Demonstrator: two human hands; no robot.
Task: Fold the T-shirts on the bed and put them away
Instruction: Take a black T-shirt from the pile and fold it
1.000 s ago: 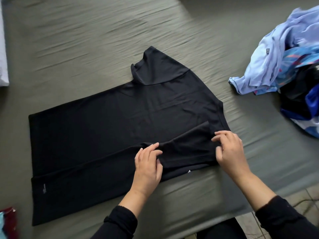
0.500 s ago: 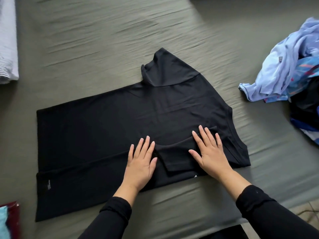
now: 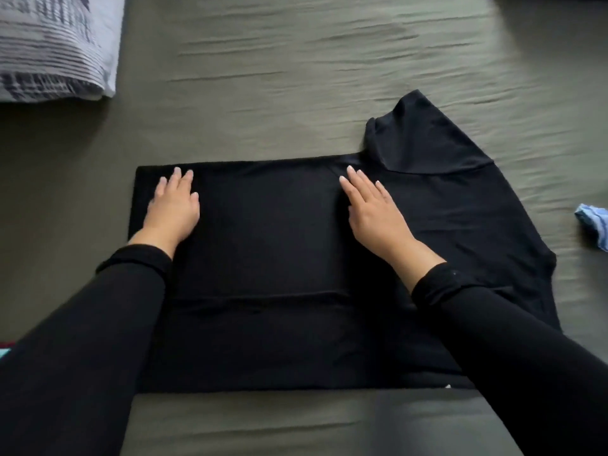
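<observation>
Pressing flat, left hand (image 3: 172, 205) and right hand (image 3: 373, 209) lie open-fingered, gripping nothing, on the black cotton T-shirt (image 3: 269, 245) mid-frame: near side folded, far sleeve and stowing remain

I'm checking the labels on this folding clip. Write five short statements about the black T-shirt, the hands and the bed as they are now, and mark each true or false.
1. Both hands lie flat on the black T-shirt. True: the left hand and the right hand press on it with straight fingers.
2. The far sleeve is already folded in. False: it sticks out onto the bed sheet.
3. The right hand pinches the sleeve. False: it rests open below the sleeve.
4. A striped pillow lies at the far left. True.
5. The shirt is white. False: it is black.
</observation>
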